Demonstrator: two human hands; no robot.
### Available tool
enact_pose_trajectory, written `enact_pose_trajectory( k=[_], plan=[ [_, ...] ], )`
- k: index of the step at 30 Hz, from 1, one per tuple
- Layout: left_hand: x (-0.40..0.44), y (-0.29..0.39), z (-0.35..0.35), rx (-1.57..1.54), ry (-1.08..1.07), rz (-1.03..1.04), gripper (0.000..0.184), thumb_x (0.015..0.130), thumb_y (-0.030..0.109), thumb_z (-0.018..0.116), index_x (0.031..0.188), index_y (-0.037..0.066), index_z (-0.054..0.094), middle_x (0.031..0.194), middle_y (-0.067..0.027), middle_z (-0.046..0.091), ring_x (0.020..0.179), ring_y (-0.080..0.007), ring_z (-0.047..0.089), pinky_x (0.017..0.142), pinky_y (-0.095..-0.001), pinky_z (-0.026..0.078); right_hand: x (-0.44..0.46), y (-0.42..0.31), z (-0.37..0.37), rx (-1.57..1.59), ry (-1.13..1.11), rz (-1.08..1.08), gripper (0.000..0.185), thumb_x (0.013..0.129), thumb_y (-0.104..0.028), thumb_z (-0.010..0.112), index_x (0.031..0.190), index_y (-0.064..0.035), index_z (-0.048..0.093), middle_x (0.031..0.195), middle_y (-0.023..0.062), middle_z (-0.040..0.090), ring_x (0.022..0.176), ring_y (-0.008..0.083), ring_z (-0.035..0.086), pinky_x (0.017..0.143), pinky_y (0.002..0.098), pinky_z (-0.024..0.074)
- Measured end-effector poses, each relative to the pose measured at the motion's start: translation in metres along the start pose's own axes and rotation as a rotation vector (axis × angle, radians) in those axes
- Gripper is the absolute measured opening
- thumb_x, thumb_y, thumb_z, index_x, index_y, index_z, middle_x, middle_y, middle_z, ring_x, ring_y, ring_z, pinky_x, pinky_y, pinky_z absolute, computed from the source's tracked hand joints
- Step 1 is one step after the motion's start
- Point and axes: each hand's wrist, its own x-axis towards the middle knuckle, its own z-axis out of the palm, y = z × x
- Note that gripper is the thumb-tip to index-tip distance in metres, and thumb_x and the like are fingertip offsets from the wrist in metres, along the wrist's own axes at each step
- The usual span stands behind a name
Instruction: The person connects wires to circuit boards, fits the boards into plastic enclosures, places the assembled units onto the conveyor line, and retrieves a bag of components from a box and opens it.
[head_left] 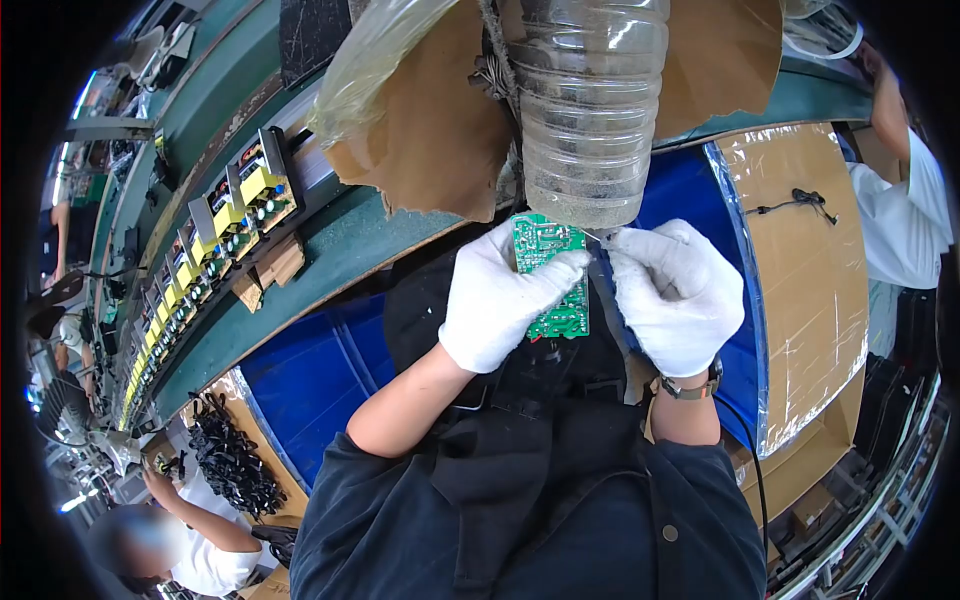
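My left hand [495,305], in a white glove, grips a green circuit board [548,238] by its left edge, with the thumb lying across its face. The board's solder side faces me, and a bit of red shows at its lower edge. My right hand [680,295], also gloved, is closed in a pinch beside the board's upper right corner. A thin, light tip shows at its fingertips, too small to name. Right above both hands hangs a clear ribbed plastic bottle [590,120], its bottom close to the board's top edge.
Boards with yellow transformers [215,225] stand in a long row on the green bench [330,250] at left. Blue-lined cardboard boxes [800,270] flank me, a black cable [805,205] on the right one. Black cables [235,455] pile at lower left. Co-workers [215,545] are on both sides.
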Motion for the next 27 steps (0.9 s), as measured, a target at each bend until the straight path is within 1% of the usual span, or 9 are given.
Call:
enact_pose_trajectory(
  k=[2,5,6,11,13,17,22,25,27],
  plan=[
    [-0.0001,0.0004,-0.0003,0.003,-0.004,0.002,0.021,0.087,0.007,0.068,0.105,-0.002,0.063,0.091,-0.0017,0.067,0.078,-0.0041,0.058,0.070,-0.0215,0.049,0.0004,0.0007,0.0008,0.003,-0.001,0.006,0.015,0.066,0.006,0.073,0.078,-0.0024,0.071,0.061,0.0057,0.058,0.048,0.0133,0.052,0.044,0.0235,0.0384],
    [-0.0002,0.0012,-0.0010,0.000,-0.011,-0.007,0.021,0.086,0.007,0.068,0.105,-0.002,0.063,0.091,-0.0017,0.067,0.078,-0.0041,0.058,0.070,-0.0216,0.049,0.0013,0.0030,0.0023,0.037,-0.018,-0.044,0.017,0.067,0.011,0.071,0.080,0.0019,0.069,0.063,0.0024,0.057,0.049,0.0052,0.044,0.045,0.0200,0.0299],
    [-0.0004,0.0015,-0.0013,-0.005,-0.016,-0.019,0.022,0.086,0.007,0.068,0.105,-0.002,0.063,0.091,-0.0017,0.067,0.078,-0.0041,0.058,0.070,-0.0216,0.049,0.0012,0.0030,0.0022,0.037,-0.018,-0.044,0.017,0.067,0.011,0.071,0.080,0.0019,0.069,0.063,0.0024,0.057,0.049,0.0052,0.044,0.045,0.0200,0.0299],
    [-0.0035,-0.0004,-0.0062,0.012,-0.017,-0.106,0.022,0.086,0.008,0.069,0.105,-0.001,0.063,0.091,-0.0019,0.067,0.077,-0.0042,0.057,0.070,-0.0218,0.049,-0.0011,0.0042,0.0012,0.100,-0.027,-0.019,0.016,0.070,0.014,0.068,0.081,0.0027,0.067,0.067,0.0028,0.058,0.053,0.0045,0.047,0.047,0.0182,0.0329],
    [-0.0041,-0.0018,-0.0078,0.012,-0.022,-0.106,0.022,0.086,0.008,0.069,0.106,-0.001,0.063,0.091,-0.0018,0.067,0.077,-0.0042,0.057,0.070,-0.0219,0.049,-0.0046,0.0056,0.0009,0.151,0.026,0.019,0.015,0.072,0.015,0.066,0.082,0.0032,0.066,0.070,0.0031,0.059,0.056,0.0040,0.048,0.048,0.0176,0.0346],
    [-0.0044,-0.0007,-0.0076,0.022,-0.028,-0.098,0.024,0.085,0.008,0.069,0.106,-0.001,0.063,0.091,-0.0016,0.067,0.078,-0.0043,0.058,0.071,-0.0221,0.049,-0.0064,0.0092,-0.0005,0.138,0.006,0.040,0.015,0.073,0.016,0.065,0.082,0.0035,0.065,0.072,0.0032,0.060,0.058,0.0034,0.049,0.049,0.0174,0.0360],
    [-0.0049,0.0010,-0.0033,0.083,-0.010,-0.056,0.027,0.084,0.006,0.069,0.109,-0.002,0.061,0.092,-0.0018,0.067,0.081,-0.0045,0.058,0.072,-0.0221,0.049,-0.0029,0.0065,0.0034,0.117,0.015,-0.001,0.015,0.072,0.015,0.066,0.081,0.0032,0.065,0.070,0.0026,0.059,0.056,0.0031,0.047,0.048,0.0175,0.0345],
    [-0.0061,0.0011,-0.0015,0.113,0.001,-0.019,0.030,0.084,0.005,0.070,0.111,-0.003,0.061,0.093,-0.0022,0.067,0.082,-0.0045,0.058,0.072,-0.0219,0.049,-0.0006,0.0035,0.0031,0.107,-0.018,0.053,0.015,0.069,0.008,0.071,0.080,-0.0021,0.069,0.066,0.0047,0.061,0.050,0.0093,0.053,0.045,0.0210,0.0397],
    [-0.0070,0.0009,-0.0002,0.130,0.029,0.014,0.032,0.083,0.004,0.070,0.112,-0.003,0.060,0.094,-0.0026,0.067,0.082,-0.0045,0.058,0.073,-0.0218,0.049,-0.0009,0.0026,0.0038,0.104,-0.004,0.051,0.015,0.069,0.008,0.071,0.079,-0.0022,0.069,0.066,0.0049,0.061,0.050,0.0095,0.053,0.046,0.0212,0.0401]
  ],
)
